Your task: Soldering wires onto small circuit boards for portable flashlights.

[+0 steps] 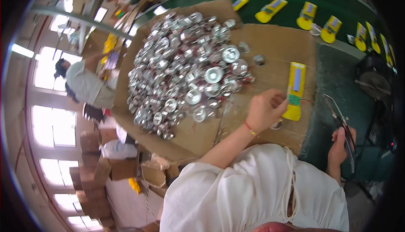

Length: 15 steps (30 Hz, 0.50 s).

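The yellow piece lies on the cardboard. The left hand curls by its green board; I can't tell if it pinches anything. The right hand grips a black-handled tool. Looks like wire-fixing; next needs steady hands.

Yellow pc, long + narrow, R of centre in frame, lying approx upright in pic w/ slight lean, top end a bit to R. Blue-purple strip runs lengthwise along upper pt. Sm. green board sits across it below mid, thin reddish wire sticking out to R. Bottom end plain yellow, no cover over it. Slim tool, lower R of frame: held tilted, dk grip, thin pale metal end pointing up-L twd the yellow pc, well apart from it; exact type unclear, tip blurred.
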{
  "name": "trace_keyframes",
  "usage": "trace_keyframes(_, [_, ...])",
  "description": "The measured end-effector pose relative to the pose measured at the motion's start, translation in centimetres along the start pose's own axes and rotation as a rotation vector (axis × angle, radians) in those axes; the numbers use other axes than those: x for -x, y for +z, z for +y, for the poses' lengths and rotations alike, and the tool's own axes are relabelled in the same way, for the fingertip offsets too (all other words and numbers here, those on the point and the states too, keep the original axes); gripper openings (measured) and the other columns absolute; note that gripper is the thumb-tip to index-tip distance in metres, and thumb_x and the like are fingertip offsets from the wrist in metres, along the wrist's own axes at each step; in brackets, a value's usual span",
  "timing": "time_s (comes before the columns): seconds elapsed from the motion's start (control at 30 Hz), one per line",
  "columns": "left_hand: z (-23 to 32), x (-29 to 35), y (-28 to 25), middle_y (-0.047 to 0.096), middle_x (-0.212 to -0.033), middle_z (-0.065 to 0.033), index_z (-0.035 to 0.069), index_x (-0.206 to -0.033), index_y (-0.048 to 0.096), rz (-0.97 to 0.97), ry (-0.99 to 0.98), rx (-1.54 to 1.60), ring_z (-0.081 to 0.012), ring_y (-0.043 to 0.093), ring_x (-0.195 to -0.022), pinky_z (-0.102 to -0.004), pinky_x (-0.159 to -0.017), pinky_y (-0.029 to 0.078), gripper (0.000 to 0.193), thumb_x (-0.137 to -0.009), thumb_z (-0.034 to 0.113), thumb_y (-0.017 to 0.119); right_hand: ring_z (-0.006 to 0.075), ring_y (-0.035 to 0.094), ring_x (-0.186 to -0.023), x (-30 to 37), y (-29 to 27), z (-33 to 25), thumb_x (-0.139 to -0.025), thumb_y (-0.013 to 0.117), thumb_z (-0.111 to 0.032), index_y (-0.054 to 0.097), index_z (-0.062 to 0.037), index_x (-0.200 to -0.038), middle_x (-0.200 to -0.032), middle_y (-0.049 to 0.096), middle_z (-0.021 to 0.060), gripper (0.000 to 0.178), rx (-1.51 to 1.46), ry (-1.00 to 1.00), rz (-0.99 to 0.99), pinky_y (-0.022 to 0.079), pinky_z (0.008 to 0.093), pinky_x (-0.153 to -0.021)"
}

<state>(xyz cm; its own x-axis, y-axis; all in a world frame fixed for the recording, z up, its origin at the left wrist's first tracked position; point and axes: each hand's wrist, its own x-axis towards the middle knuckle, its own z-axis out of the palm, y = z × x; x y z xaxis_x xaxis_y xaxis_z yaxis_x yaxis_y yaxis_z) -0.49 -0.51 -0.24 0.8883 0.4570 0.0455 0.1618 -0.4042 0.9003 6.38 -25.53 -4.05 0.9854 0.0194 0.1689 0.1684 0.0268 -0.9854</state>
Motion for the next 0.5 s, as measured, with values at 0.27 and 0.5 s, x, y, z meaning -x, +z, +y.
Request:
trace_keyframes(0.27, [-0.3,-6.5,-0.8,0.062,-0.059,-0.0119,0.003,-0.076,0.067,-0.137,-0.076,-0.299,-0.0239,0.063,-0.055,-0.0337,-0.054,0.049,0.017,-0.074,0.019,0.059,0.0083,0.054,-0.058,-0.9,0.7,0.0,-0.08,0.062,-0.006,0.053,0.0009,-0.089,-0.068,0.057,0.0055,0.014,-0.022,0.077,-0.021,0.043,0.0204,-0.052])
trace_keyframes(0.5, [0.2,-24.3,0.2,0.065,-0.071,-0.0142,0.007,-0.077,0.069,-0.011,0.112,-0.775,-0.03,0.064,-0.07,-0.0397,-0.065,0.051,0.019,-0.075,0.022,0.057,0.007,0.053,-0.06,-1.2,0.6,-0.6,-0.078,0.066,-0.008,0.054,-0.001,-0.083,-0.066,0.059,0.0034,0.015,-0.06,0.211,-0.038,0.043,0.0217,-0.055])
